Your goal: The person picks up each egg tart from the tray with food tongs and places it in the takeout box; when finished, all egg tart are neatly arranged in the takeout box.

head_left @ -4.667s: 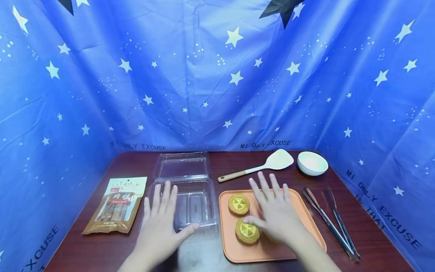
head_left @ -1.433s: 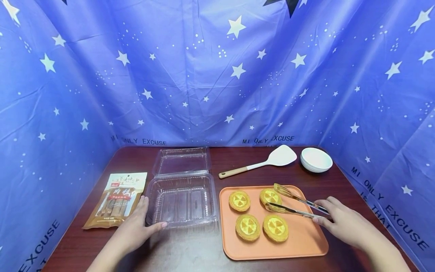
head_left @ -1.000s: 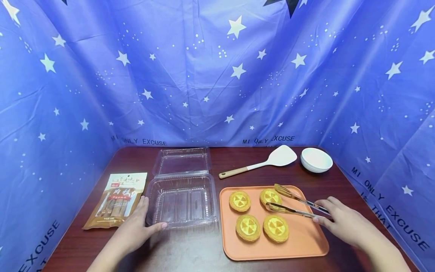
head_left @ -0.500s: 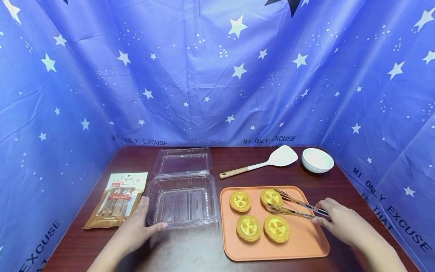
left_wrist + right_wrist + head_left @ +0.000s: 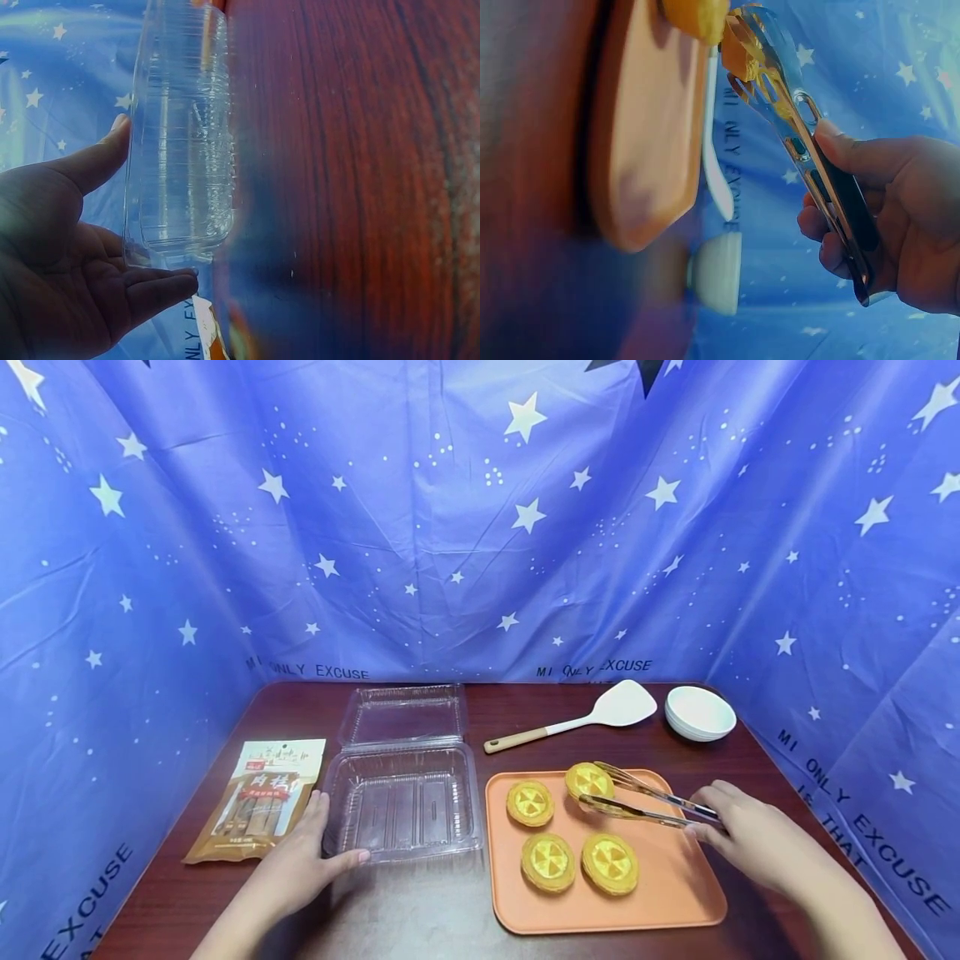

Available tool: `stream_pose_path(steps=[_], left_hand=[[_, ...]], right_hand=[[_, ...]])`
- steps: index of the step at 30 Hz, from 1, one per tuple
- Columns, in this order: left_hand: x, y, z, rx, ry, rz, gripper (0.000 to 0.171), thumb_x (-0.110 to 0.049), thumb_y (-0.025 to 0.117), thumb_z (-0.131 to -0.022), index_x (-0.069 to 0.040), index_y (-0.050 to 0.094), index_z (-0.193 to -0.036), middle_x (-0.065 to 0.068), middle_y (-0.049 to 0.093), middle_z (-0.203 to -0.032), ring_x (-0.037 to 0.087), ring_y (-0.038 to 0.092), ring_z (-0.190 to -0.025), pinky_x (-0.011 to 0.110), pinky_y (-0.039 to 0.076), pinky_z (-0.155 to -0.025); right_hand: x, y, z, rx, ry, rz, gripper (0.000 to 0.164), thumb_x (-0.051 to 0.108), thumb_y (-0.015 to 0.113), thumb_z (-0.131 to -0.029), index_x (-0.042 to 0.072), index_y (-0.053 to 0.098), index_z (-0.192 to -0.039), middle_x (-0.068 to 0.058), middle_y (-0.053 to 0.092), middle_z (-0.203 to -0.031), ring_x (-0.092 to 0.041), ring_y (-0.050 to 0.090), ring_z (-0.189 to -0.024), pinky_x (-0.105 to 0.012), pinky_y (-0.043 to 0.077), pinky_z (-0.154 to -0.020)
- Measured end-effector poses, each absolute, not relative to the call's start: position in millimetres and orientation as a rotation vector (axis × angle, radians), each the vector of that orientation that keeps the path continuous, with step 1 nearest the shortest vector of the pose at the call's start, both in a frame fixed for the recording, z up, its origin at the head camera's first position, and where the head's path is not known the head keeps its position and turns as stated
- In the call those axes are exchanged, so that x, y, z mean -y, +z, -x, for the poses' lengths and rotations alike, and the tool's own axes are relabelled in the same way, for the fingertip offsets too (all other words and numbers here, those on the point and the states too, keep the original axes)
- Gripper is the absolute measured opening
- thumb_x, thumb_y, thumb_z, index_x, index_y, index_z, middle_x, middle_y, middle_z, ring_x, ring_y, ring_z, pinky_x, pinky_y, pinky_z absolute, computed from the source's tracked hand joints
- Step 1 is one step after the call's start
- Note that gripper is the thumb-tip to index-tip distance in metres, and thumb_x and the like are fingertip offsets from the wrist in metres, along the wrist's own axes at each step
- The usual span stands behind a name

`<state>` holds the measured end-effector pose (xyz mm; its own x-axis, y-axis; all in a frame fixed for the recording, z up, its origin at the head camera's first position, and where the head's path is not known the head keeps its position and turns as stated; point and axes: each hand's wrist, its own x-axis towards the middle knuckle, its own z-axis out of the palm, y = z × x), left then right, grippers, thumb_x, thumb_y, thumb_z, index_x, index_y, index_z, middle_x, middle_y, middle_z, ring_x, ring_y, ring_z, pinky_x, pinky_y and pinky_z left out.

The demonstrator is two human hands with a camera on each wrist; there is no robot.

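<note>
In the head view, the left hand [image 5: 296, 860] lies relaxed and uncurled at the near left corner of a clear plastic container [image 5: 408, 814], its thumb along the near rim; the container stands with its lid laid back on the dark red wooden surface [image 5: 420, 914], a brown and cream food packet [image 5: 258, 806] to its left; the right hand [image 5: 750, 839] grasps metal tongs [image 5: 652, 815], whose ends are around one egg tart [image 5: 587, 779] over the far part of an orange tray [image 5: 667, 893]; three other tarts [image 5: 547, 863] rest on that tray; behind it lie a white spatula [image 5: 622, 703] with a wooden handle and a white bowl [image 5: 699, 714], before a blue starry curtain [image 5: 480, 527]; in the left wrist view, the thumb and fingers are spread about the container's corner, the thumb touching its rim; in the right wrist view, thumb and curled fingers clasp the tongs, and the tart is pinched between their slotted ends, tilted and clear of the tray; another tart, partly cut off by the frame, sits on the tray.
</note>
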<state>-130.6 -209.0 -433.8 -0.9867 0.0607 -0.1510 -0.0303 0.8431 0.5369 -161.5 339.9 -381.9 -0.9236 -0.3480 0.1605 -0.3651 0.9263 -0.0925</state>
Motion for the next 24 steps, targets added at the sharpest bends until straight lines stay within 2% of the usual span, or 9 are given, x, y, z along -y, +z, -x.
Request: stream_pose_path(steps=[13,18,24], left_hand=[[209.8,-435.4,131.1,-2.861,0.812,-0.025,0.12,-0.068,0.064,-0.081,0.012,0.009,-0.152,0.033,0.006,-0.159,0.052,0.017,-0.143,0.071,0.022,-0.109],[210.0,-434.9,132.1,-2.858,0.797,-0.025,0.12,-0.069,0.064,-0.081,0.011,0.009,-0.152,0.033,0.005,-0.159,0.053,0.018,-0.142,0.071,0.024,-0.108],[209.7,-433.7,132.5,-2.865,0.803,-0.043,0.121,-0.069,0.064,-0.08,0.011,0.009,-0.152,0.033,0.006,-0.159,0.053,0.018,-0.142,0.07,0.023,-0.109]], right_hand=[[-291.9,-345.9,171.4,2.854,0.23,-0.709,0.026,0.036,0.071,-0.089,0.018,0.063,-0.105,0.008,0.059,-0.099,0.0,0.053,-0.072,-0.035,0.051,-0.064],[-266.0,-341.5,178.3,2.82,0.26,-0.801,0.025,0.034,0.071,-0.09,0.016,0.063,-0.106,0.006,0.06,-0.1,-0.002,0.057,-0.076,-0.035,0.053,-0.069],[-237.1,-342.4,189.2,2.794,0.281,-0.907,0.026,0.036,0.068,-0.092,0.015,0.064,-0.107,0.009,0.057,-0.098,0.001,0.053,-0.072,-0.031,0.052,-0.067]])
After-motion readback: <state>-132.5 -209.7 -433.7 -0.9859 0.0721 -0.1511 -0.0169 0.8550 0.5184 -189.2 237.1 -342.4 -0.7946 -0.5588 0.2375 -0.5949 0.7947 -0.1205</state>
